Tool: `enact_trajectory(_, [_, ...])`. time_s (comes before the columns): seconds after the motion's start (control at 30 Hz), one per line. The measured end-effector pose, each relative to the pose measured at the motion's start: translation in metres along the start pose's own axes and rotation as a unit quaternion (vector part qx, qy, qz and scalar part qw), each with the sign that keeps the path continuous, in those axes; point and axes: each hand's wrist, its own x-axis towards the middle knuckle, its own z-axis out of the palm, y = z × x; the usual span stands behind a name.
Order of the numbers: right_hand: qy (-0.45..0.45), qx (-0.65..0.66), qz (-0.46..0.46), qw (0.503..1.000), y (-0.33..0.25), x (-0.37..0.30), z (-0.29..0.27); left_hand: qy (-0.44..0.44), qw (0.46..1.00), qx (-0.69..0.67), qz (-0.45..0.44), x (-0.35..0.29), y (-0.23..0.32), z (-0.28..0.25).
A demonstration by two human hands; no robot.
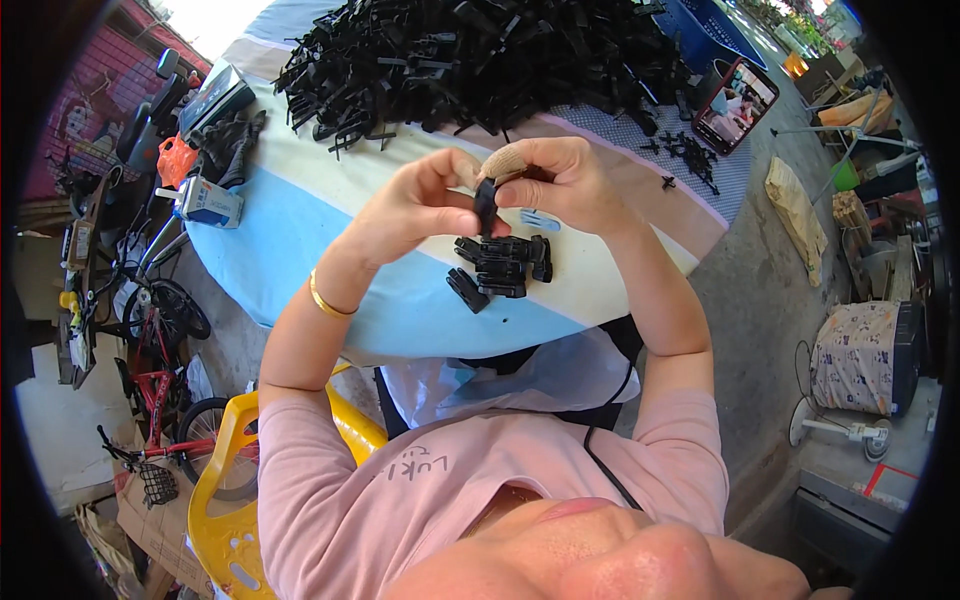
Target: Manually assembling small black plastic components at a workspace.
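Above the near half of the table, my left hand (420, 205) and my right hand (560, 185) meet, fingers pinched round a small black plastic part (486, 205). A tan cover wraps one fingertip of my right hand. The part's exact kind is partly hidden by the fingers. Just below the hands, a small cluster of black plastic pieces (505, 265) lies on the cloth, with one piece (466, 290) at its left edge. A small light-blue item (540, 219) lies beside my right hand. Farther back rises a large heap of black plastic parts (480, 70).
A striped cloth covers the table (300, 250). At the far right are a blue crate (705, 35), a propped phone (738, 107) and scattered small black pieces (690, 160). A blue-and-white carton (212, 203) sits at the left edge. A yellow chair (232, 440) stands by my left side.
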Motion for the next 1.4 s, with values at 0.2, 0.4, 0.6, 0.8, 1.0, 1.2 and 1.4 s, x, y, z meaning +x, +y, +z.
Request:
enact_trajectory(0.2, [0.020, -0.083, 0.012, 0.996, 0.000, 0.003, 0.005, 0.121, 0.991, 0.046, -0.045, 0.001, -0.006, -0.001])
enact_trajectory(0.4, [0.097, -0.171, 0.071, 0.978, 0.002, 0.000, 0.009, 0.201, 0.964, 0.164, 0.061, 0.004, -0.011, 0.005])
enact_trajectory(0.6, [0.102, -0.184, 0.089, 0.974, 0.000, 0.001, 0.014, 0.254, 0.922, 0.269, 0.113, 0.002, -0.021, 0.008])
enact_trajectory(0.8, [0.102, -0.186, 0.114, 0.971, -0.002, 0.002, 0.017, 0.292, 0.877, 0.338, 0.178, 0.002, -0.026, 0.014])
enact_trajectory(1.0, [0.096, -0.237, 0.100, 0.962, 0.000, 0.000, 0.016, 0.253, 0.751, 0.559, 0.243, 0.002, -0.016, 0.016])
enact_trajectory(1.2, [0.130, -0.260, 0.116, 0.950, 0.000, 0.003, -0.040, 0.256, 0.869, 0.401, 0.135, 0.003, -0.024, 0.014])
enact_trajectory(1.4, [0.321, -0.571, 0.187, 0.732, 0.012, -0.010, -0.109, -0.028, 0.860, 0.498, 0.107, 0.003, -0.015, 0.021])
